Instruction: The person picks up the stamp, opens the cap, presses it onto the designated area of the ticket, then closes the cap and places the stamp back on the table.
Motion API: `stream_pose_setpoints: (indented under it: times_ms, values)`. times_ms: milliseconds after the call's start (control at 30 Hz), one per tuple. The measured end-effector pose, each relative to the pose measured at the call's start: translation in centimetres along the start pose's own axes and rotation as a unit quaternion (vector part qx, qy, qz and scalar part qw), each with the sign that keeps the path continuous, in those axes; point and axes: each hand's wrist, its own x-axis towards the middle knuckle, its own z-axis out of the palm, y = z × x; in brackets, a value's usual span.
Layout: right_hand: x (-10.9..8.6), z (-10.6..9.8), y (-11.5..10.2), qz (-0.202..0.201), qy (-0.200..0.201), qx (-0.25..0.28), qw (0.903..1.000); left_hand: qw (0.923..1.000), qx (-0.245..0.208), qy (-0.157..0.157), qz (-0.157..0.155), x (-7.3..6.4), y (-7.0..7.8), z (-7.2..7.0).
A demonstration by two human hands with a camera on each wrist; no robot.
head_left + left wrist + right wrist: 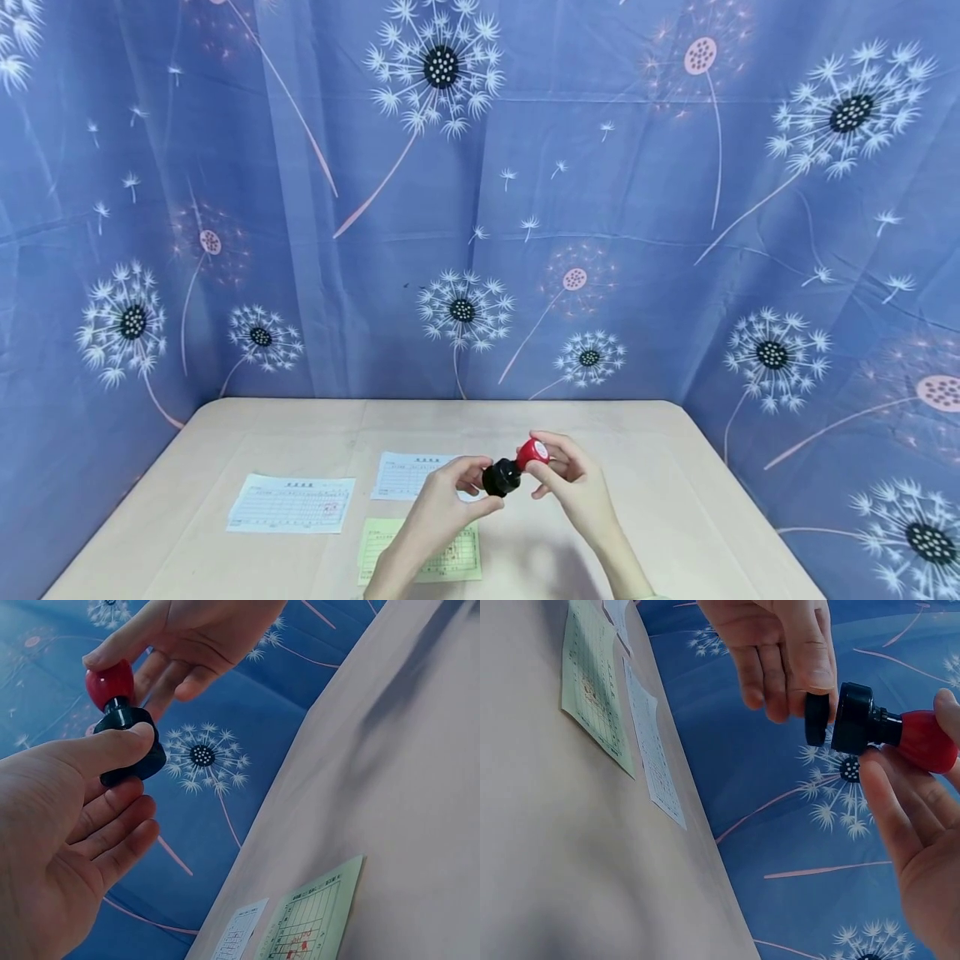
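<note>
Above the table, my right hand (581,492) holds a stamp by its red handle (532,452), with the thumb and fingers around it. The stamp's black head (853,718) points toward my left hand (438,508). Between thumb and fingers, my left hand pinches a round black cap (817,720). In the right wrist view a narrow gap parts the cap from the stamp head. From the left wrist view, cap and head overlap, and the stamping face is hidden. Below the left forearm lies a green printed slip (467,550) with red marks, partly covered by that arm.
A white printed slip (291,504) with a red mark lies on the left of the beige table (675,517). Another white slip (401,475) lies behind the left hand, partly hidden. A blue dandelion-print curtain (465,208) encloses the table's back and sides.
</note>
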Motion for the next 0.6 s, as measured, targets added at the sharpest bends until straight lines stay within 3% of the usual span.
stream_pose_setpoints:
  times_ms: [200,600]
  values:
    - [0.03,0.11,0.22,-0.015,-0.011,0.003,0.9998,0.9999,-0.014,0.005,0.000,-0.03,0.22,0.14]
    - [-0.01,0.34,0.09,-0.008,0.000,0.009,0.9999,0.9993,-0.025,0.027,0.002,-0.18,0.50,0.25]
